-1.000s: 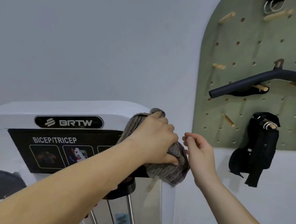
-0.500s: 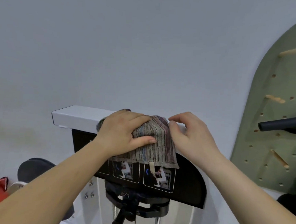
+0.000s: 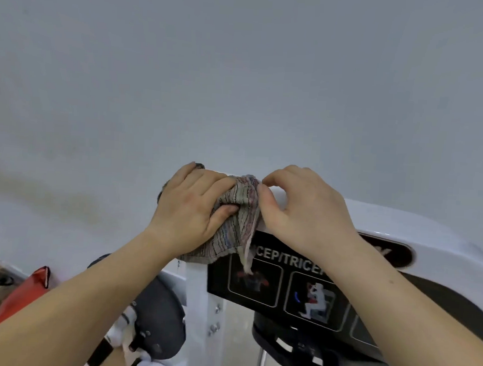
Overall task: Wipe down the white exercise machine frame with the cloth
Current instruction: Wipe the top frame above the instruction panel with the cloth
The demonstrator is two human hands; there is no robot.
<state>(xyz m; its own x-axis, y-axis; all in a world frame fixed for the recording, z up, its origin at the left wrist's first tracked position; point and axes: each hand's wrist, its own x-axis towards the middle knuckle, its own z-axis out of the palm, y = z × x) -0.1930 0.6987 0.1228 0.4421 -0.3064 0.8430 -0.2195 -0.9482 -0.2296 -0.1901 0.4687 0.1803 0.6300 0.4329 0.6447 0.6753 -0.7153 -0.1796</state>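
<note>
A striped grey-pink cloth is draped over the top left corner of the white exercise machine frame. My left hand grips the cloth from the left, thumb dug into its folds. My right hand pinches the cloth's upper right edge between thumb and forefinger, resting on the frame's top. A loose corner of the cloth hangs down over the black BICEP/TRICEP instruction panel.
A plain white wall fills the upper view. Below left of the frame sit a dark round pad and a red padded piece. Black cable hardware hangs under the panel, beside the frame's white upright.
The cloth and both hands have slid from the frame's right corner across the top to its left corner. My right hand, free a second ago, now pinches the cloth's edge.
</note>
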